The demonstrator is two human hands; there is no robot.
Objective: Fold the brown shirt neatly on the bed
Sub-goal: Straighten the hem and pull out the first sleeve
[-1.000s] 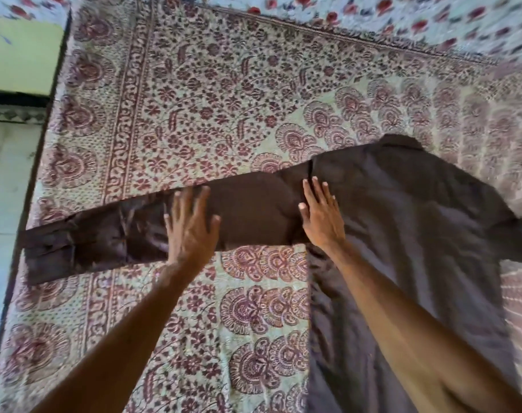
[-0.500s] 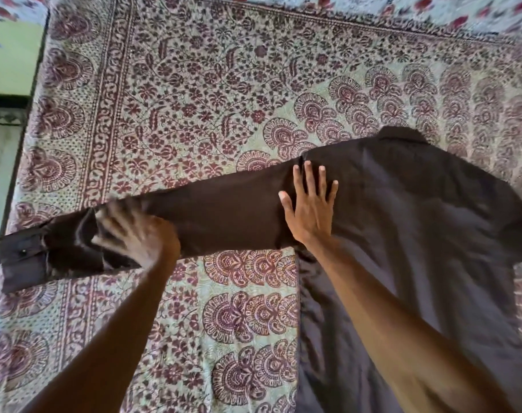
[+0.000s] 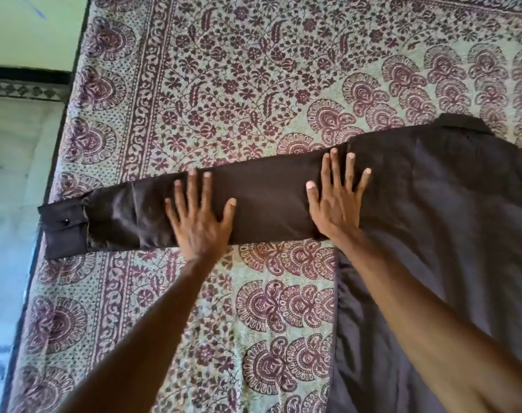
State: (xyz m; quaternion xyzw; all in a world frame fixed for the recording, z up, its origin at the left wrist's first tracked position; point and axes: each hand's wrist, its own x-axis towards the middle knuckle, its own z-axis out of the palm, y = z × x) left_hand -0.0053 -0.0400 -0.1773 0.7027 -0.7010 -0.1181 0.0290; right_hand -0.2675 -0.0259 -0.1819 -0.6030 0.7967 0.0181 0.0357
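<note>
Back from the cuff [image 3: 64,231], the left hand [image 3: 198,222] now lies flat mid-sleeve; the right hand [image 3: 337,201] presses flat at the shoulder. The brown shirt [image 3: 447,219], spread on the bed [image 3: 224,84], looks soft, limp; pinch the cuff.

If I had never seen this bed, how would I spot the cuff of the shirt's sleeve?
Start from the patterned bedspread, where the brown shirt lies flat with one sleeve stretched toward the bed's left edge. Follow the sleeve past the left hand pressing it to its very end: the cuff is the darker band with a small button.
</note>
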